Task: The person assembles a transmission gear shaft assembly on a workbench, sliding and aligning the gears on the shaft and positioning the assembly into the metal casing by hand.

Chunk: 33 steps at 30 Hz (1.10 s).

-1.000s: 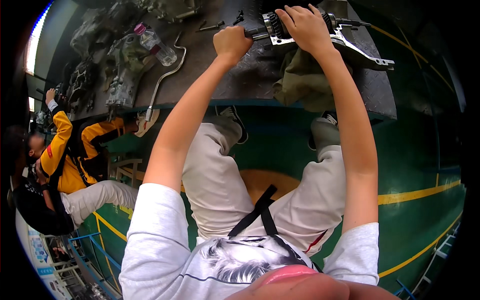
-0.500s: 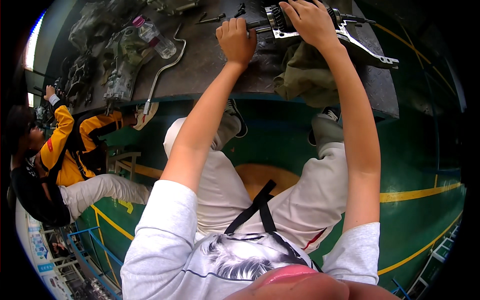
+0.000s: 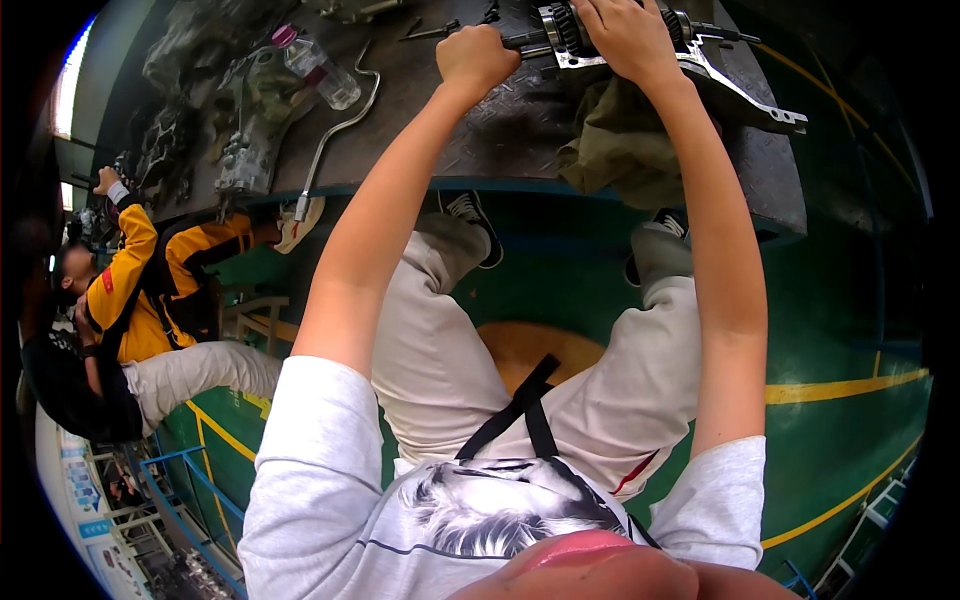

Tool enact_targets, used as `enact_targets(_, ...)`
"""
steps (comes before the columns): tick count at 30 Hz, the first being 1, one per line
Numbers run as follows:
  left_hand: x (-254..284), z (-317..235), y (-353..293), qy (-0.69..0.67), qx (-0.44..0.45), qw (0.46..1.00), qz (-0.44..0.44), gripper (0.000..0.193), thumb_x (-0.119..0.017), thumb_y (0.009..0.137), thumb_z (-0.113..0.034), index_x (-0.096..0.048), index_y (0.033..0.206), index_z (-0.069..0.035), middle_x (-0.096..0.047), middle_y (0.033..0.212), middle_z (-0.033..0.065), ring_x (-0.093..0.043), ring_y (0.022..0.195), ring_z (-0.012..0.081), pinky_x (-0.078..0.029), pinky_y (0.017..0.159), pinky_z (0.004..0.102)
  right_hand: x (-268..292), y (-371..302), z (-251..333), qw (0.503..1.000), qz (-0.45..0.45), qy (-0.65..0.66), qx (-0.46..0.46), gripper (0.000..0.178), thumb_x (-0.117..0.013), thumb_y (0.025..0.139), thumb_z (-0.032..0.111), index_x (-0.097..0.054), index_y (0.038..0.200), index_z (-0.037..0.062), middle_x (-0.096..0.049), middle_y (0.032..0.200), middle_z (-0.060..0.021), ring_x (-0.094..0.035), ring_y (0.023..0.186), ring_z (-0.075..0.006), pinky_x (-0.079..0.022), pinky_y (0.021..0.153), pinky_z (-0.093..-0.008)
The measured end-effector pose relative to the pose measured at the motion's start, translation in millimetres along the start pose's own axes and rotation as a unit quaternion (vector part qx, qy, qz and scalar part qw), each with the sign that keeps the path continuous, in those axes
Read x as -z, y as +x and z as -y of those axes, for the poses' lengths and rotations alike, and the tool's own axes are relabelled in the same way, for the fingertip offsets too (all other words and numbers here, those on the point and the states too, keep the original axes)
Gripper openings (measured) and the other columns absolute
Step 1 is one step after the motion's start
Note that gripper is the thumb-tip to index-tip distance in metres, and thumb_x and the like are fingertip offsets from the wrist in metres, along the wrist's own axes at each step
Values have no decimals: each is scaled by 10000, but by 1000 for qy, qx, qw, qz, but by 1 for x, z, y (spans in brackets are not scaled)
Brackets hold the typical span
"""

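At the top of the bench, a gear shaft assembly [image 3: 567,32] with toothed gears lies across a pale metal housing part [image 3: 738,88]. My left hand [image 3: 478,56] is a closed fist around the left end of its shaft [image 3: 527,41], which comes out beside the thumb. Over the gears rests my right hand [image 3: 632,42], its fingers curled onto the assembly and partly cut off by the picture's upper edge. Below the housing part, a crumpled olive cloth [image 3: 615,150] hangs over the bench's near edge.
A clear bottle with a pink cap [image 3: 318,68] lies left on the metal bench [image 3: 420,140], beside a bent metal bar [image 3: 325,145]. Metal castings [image 3: 243,160] crowd the left end. A person in a yellow and black jacket [image 3: 128,265] sits at far left, with another person in black nearby.
My left fist has turned and shifted away from me along with the shaft end, so its knuckles now face farther off. My right hand stays on the gears.
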<state>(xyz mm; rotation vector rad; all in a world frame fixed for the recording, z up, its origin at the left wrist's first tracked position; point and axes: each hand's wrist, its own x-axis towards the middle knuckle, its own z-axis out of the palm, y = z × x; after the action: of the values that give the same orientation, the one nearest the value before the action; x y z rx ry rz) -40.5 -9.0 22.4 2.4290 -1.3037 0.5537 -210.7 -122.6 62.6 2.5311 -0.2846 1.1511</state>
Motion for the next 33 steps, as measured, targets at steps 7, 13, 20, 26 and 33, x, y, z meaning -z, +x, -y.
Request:
enact_targets(7, 12, 9, 19, -29, -29, 993, 109, 317, -609, 606, -308, -686, 747, -34, -650, 711, 159, -642, 669, 285, -501, 630, 375, -5, -4, 1, 1000, -11, 7, -27, 235, -432, 885, 238, -601, 816, 91, -607, 797, -68, -588, 839, -249, -369, 921, -515)
enact_targets(13, 11, 17, 35, -78, -15, 964, 253, 375, -661, 629, -376, -630, 694, -8, -622, 665, 129, -601, 608, 264, -463, 575, 383, -5, -1, 2, 1000, -10, -7, -21, 226, -432, 888, 240, -605, 862, 97, -611, 813, -67, -591, 845, -256, -363, 923, -545)
enact_targets(20, -19, 20, -31, 14, -224, 923, -312, 230, -618, 655, -179, -537, 817, -35, -562, 760, 109, -556, 749, 285, -422, 675, 356, -10, 1, 0, 999, 20, -22, -22, 223, -446, 889, 254, -615, 879, 109, -607, 800, -51, -594, 835, -245, -371, 909, -562)
enact_targets(26, -28, 29, -14, 1, -153, 949, -275, 170, -615, 640, -152, -476, 705, -77, -537, 677, 84, -543, 648, 268, -423, 614, 373, -11, 10, 8, 998, 52, -19, -35, 227, -444, 893, 252, -615, 923, 106, -609, 844, -56, -586, 868, -244, -359, 925, -561)
enact_targets(33, -8, 34, 6, -11, -45, 999, -7, 270, -614, 699, -332, -660, 731, -68, -639, 713, 142, -632, 701, 314, -497, 613, 406, -19, 12, 8, 998, 35, -44, 0, 228, -436, 890, 234, -605, 977, 108, -612, 908, -51, -580, 917, -232, -361, 926, -554)
